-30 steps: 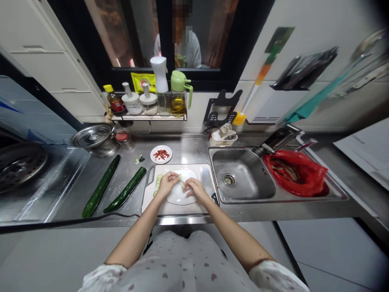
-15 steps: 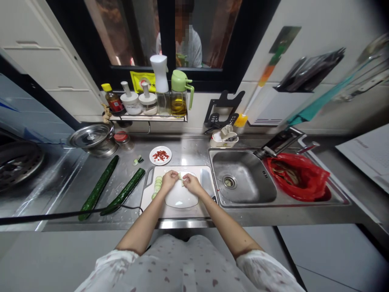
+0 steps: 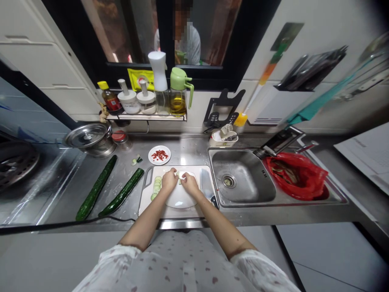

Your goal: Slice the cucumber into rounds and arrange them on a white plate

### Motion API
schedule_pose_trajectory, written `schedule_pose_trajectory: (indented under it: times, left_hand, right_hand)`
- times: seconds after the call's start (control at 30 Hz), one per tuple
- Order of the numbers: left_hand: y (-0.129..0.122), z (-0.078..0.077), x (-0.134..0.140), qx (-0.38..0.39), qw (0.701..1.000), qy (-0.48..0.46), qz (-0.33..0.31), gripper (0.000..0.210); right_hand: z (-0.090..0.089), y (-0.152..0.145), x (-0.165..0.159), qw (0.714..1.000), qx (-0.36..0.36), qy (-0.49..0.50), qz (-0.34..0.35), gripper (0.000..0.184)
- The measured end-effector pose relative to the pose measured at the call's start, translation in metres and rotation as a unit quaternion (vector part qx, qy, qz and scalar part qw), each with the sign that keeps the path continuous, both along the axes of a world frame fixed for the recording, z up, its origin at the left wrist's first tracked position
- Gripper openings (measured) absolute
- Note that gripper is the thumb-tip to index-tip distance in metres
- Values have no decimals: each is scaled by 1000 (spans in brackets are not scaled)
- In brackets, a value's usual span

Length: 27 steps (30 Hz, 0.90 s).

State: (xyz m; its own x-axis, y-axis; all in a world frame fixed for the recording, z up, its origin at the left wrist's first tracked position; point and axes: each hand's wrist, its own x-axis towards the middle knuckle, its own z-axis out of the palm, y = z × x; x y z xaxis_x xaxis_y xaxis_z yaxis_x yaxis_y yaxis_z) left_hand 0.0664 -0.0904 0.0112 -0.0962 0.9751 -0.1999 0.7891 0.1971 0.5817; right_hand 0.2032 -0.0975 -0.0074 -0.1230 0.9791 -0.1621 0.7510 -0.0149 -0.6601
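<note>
Cucumber slice, pale and small, is held above the far part of a white plate that lies on the cutting board. Thumb and fingers of the left hand pinch it from the left, those of the right hand from the right; the fingertips cover much of it, so its outline is hard to make out. Hands and forearms hide the plate's sides. Left of the plate, overlapping cucumber slices form a row partly behind the left forearm; right of it lies a knife. Cookware at the far left edge is cut off. On the far shelf, the yellow-capped bottle has a red label and a yellow packet bears markings, both too small to read. Print on the white sheet at right is illegible.
</note>
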Motion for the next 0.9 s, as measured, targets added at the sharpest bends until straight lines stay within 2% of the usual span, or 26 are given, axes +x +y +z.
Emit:
schedule_pose_trajectory:
  times: [0.1, 0.27, 0.47, 0.73, 0.9]
  left_hand:
    - [-5, 6, 2, 6, 999, 49, -19, 29]
    - [-11, 10, 3, 25, 994, 76, -68, 26]
    - [-13, 3, 1, 30, 993, 90, -75, 27]
    - [-15, -8, -2, 51, 991, 105, -69, 27]
    - [-15, -14, -2, 75, 988, 114, -69, 26]
  right_hand:
    - [3, -2, -3, 1000, -1, -29, 2, 18]
    - [6, -9, -7, 997, 19, -77, 13, 21]
    - [8, -15, -11, 991, 26, -127, 29, 20]
    - [10, -23, -9, 965, 50, -232, 116, 29]
    - [12, -25, -6, 957, 41, -257, 130, 32]
